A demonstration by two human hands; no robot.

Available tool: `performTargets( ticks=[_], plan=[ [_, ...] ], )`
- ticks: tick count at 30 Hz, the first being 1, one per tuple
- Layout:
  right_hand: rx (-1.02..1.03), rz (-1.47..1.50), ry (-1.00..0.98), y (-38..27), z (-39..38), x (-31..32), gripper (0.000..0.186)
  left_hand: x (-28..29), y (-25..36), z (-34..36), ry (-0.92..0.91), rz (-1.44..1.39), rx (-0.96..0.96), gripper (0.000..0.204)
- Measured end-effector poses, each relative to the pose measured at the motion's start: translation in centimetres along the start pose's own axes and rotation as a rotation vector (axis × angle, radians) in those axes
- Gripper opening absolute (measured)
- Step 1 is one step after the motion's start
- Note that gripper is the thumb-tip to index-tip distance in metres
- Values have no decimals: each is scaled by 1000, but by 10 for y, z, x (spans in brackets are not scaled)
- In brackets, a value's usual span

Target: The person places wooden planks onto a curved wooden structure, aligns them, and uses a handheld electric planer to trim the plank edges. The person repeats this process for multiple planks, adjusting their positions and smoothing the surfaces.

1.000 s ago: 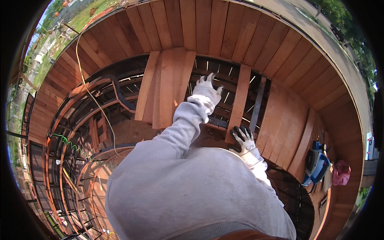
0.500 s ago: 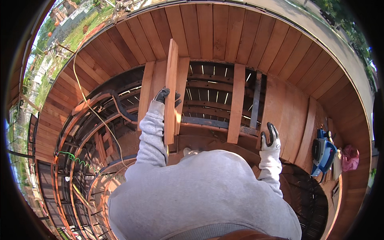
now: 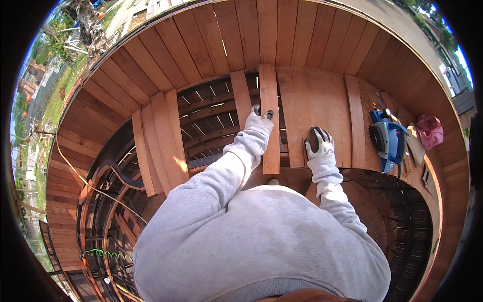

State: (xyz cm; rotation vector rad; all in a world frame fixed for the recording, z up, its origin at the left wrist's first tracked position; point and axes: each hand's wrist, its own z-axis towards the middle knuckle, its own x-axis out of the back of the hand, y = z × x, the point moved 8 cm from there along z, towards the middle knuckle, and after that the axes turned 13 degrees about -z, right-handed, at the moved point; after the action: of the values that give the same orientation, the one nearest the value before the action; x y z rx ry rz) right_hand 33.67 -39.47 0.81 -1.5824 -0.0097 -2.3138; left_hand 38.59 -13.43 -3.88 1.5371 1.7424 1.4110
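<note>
A reddish-brown wooden plank (image 3: pixel 269 146) lies flat across the dark frame in front of me, its near end jutting past the frame. My left hand (image 3: pixel 259 113), in a grey and black glove, grips it at its left edge, thumb on top; its other fingertips are partly hidden. Just left of it lies a narrower board (image 3: pixel 241 90). Spread out on the fitted boards (image 3: pixel 322 100) to the right, my gloved right hand (image 3: pixel 320 143) is open and holds nothing.
Loose boards (image 3: pixel 163 136) lie across the frame at left. Slatted dark gaps (image 3: pixel 206 118) show between them and the plank. A blue power tool (image 3: pixel 388 138) rests at right beside a pink bag (image 3: pixel 429 132). A yellowish cord (image 3: pixel 85 178) trails along the left side.
The plank my left hand held upright on edge now lies flat farther right. My right hand has come down onto the boards. The view has shifted toward the right.
</note>
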Motion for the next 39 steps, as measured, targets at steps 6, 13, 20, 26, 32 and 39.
performTargets(
  ticks=[6,13,20,26,32,39],
  plan=[
    [-8,33,26,-3,4,4,53,-32,-31,53,5,49,-145,53],
    [-18,36,52,2,3,2,48,-40,-15,41,-18,334,16,48],
    [12,24,26,-5,6,0,50,-48,-42,72,-17,460,-149,72],
    [-18,-5,-15,-3,5,-1,53,-38,0,21,-10,176,-29,78],
    [-34,-54,-50,-5,11,-1,53,-37,2,22,-30,158,11,79],
    [-15,-59,-41,-8,12,-1,53,-34,-2,36,-30,227,-67,86]
  ],
)
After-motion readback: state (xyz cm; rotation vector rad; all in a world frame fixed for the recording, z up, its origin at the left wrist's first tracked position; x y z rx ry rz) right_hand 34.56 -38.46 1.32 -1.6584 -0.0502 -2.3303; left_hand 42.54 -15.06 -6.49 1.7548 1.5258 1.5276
